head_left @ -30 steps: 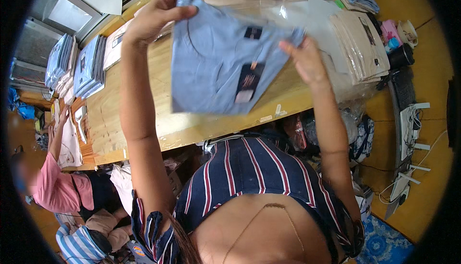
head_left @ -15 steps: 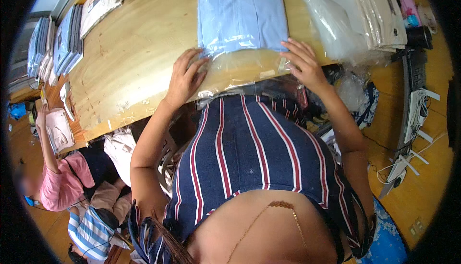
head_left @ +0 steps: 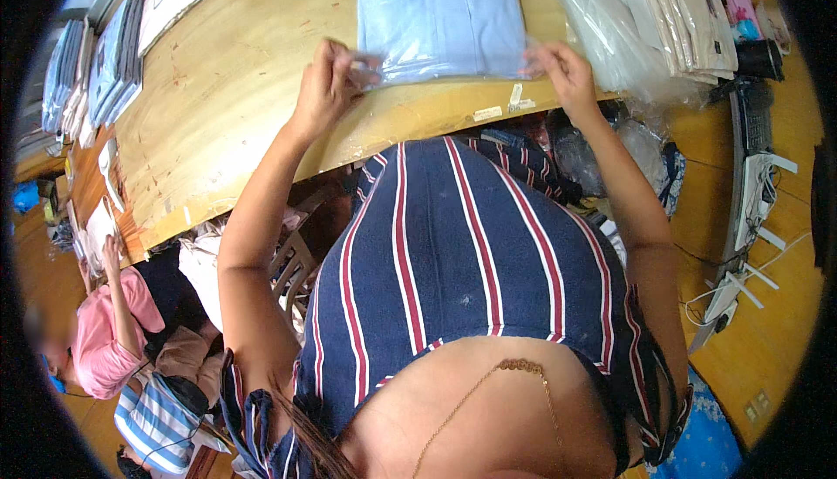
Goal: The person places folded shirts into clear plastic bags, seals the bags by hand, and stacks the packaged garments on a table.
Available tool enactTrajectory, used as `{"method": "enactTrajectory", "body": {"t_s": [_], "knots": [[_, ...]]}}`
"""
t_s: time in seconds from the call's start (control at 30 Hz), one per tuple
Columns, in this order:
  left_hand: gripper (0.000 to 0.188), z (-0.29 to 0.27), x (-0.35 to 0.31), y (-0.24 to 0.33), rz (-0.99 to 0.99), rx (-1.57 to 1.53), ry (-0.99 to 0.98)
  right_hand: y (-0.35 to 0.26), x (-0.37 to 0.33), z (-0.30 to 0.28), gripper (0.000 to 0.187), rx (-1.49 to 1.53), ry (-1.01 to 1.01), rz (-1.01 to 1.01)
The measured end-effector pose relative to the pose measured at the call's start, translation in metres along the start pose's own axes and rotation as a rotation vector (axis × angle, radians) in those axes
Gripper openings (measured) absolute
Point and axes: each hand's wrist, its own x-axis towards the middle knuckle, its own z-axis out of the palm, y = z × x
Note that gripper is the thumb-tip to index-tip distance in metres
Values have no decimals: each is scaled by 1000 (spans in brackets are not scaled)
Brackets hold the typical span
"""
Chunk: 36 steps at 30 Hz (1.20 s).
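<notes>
A folded light-blue garment (head_left: 440, 8) lies on the wooden table in a clear plastic bag (head_left: 453, 67). Its lower edge runs parallel to the table's front edge. My left hand (head_left: 327, 87) is closed at the bag's lower left corner, fingertips pinching the film, slightly smeared by motion. At the lower right corner, my right hand (head_left: 567, 78) pinches the film between thumb and fingers. The plastic's open end now lies up against the garment's lower part; its exact fold is blurred.
Bagged cream garments (head_left: 684, 17) are stacked to the right, with loose clear plastic (head_left: 602, 43) beside them. Blue bagged stacks (head_left: 113, 65) stand at the far left of the table (head_left: 227, 95). A person in pink (head_left: 118, 322) works at the left. A power strip (head_left: 741, 209) lies at the right.
Both hands have gone from resting flat-fingered at the bag's corners to pinching it, and the loose plastic end was lifted off the table's front edge toward the garment.
</notes>
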Motion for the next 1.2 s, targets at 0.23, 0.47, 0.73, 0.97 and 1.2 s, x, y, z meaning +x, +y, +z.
{"method": "enactTrajectory", "body": {"t_s": [0.23, 0.47, 0.73, 0.97, 1.2], "knots": [[22, 14, 29, 5, -141, 132, 171, -16, 36, 18, 23, -213, 329, -13], [22, 17, 48, 8, -193, -139, 407, -16, 63, 31, 24, -32, 490, 25], [23, 36, 70, -10, -168, 337, 631, -13, 84, 35, 27, -433, 505, 136], [19, 31, 82, -23, -232, 722, 436, 2, 101, 42, 26, -1144, 432, 232], [25, 25, 73, -26, -254, 1024, 448, 0, 99, 37, 25, -1196, 398, 100]]}}
